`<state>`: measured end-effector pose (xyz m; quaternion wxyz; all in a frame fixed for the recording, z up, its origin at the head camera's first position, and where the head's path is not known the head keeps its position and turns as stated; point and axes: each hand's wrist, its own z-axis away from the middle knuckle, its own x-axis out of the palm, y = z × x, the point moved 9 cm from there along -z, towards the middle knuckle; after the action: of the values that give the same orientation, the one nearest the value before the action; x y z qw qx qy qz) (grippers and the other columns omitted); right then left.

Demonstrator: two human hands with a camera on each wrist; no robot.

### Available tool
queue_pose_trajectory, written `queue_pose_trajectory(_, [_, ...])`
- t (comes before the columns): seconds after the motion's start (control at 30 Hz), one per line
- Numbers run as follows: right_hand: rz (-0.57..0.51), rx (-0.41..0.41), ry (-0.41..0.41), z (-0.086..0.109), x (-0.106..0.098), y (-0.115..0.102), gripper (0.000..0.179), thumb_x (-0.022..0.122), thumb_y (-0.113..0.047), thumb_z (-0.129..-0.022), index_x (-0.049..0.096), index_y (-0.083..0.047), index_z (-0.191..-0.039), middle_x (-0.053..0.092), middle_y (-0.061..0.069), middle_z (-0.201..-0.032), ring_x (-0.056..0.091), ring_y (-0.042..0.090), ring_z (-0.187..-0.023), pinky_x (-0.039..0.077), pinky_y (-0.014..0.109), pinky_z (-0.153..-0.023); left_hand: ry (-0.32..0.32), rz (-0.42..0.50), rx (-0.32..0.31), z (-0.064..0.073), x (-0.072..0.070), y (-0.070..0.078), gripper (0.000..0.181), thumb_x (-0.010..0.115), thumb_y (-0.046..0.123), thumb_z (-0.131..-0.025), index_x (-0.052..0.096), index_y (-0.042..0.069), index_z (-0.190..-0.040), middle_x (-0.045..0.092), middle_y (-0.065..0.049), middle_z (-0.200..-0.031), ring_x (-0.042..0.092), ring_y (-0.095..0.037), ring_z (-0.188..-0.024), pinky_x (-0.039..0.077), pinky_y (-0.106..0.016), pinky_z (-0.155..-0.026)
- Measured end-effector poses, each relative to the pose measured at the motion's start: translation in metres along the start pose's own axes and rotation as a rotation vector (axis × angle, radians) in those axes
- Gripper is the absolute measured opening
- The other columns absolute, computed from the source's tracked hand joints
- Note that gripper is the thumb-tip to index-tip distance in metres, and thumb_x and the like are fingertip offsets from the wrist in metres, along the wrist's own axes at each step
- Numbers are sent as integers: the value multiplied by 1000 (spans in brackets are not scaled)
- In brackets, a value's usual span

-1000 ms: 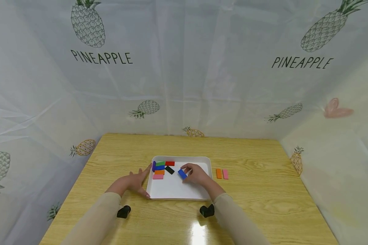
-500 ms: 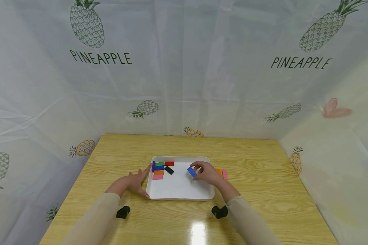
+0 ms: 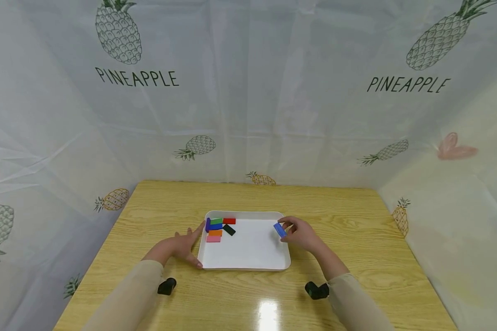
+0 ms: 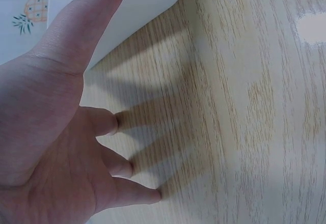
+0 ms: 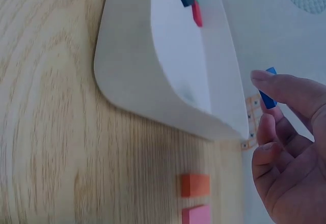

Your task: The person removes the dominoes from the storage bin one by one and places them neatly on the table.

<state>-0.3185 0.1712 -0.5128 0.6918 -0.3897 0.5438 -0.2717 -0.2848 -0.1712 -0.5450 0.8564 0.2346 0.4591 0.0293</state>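
Observation:
My right hand (image 3: 301, 233) pinches a blue block (image 3: 279, 230) between thumb and fingers, over the right end of a white tray (image 3: 248, 263). The right wrist view shows the same blue block (image 5: 268, 94) raised beside the tray wall (image 5: 204, 124). Spread fingers of my left hand (image 3: 185, 244) touch the tray's left side, thumb at the near corner. Inside the tray's left end lie a purple block (image 3: 208, 225), a green block (image 3: 216, 221), another blue block (image 3: 216, 226), a red block (image 3: 229, 221), a black block (image 3: 229, 230), an orange block (image 3: 215, 233) and a pink block (image 3: 213, 239).
On the wooden table (image 3: 335, 207), right of the tray, are a second orange block (image 5: 195, 185) and a second pink block (image 5: 196, 215); my right hand hides them in the head view. A pineapple-print curtain (image 3: 248, 101) surrounds the table at back and sides.
My right hand has carried the blue block rightward, from the middle of the tray to its right end. The left hand stays at the tray's left side.

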Motion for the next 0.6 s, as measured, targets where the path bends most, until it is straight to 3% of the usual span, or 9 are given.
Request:
queue_pose_trajectory(0.27, [-4,-42,50,13,-27,13,52,78,2,-76,60,2,-125,60,11,-101,52,21,-77,47,29,-61,-9,4,-19,0,0,-1,132,86,52,-66,-2,14,-157,15,-44,-148,11,-76,-122,14,-81,-95])
queue_pose_trajectory(0.6, [-6,55,114,20,-50,49,54,79,-1,-80,57,2,-129,58,16,-107,51,22,-82,47,27,-64,-22,10,-38,-1,-1,-3,133,86,52,-66,-3,15,-157,13,-42,-150,9,-75,-124,12,-80,-96])
